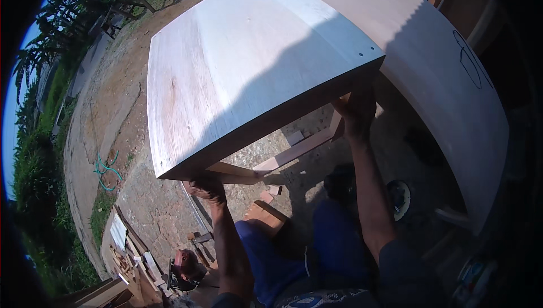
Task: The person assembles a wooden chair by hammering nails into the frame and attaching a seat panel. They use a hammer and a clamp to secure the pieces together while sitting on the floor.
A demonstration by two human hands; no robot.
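A small wooden table [254,59] with a pale plank top is held up in front of me, its top tilted into view and partly in shadow. My left hand [206,189] is closed round the wood beneath the near left corner. My right hand [359,110] grips the frame under the near right corner, its fingers partly hidden in shadow. Below the top, a lower wooden rail [297,152] joins the legs. Dark screw heads or holes show near the top's right corner.
A large wooden panel [452,76] with a drawn mark stands close on the right. On the ground lie a wooden block [266,217], a red power tool [184,265], a hammer [199,238], wood scraps [136,257], a round dish-like object [399,200] and a green hose [107,171].
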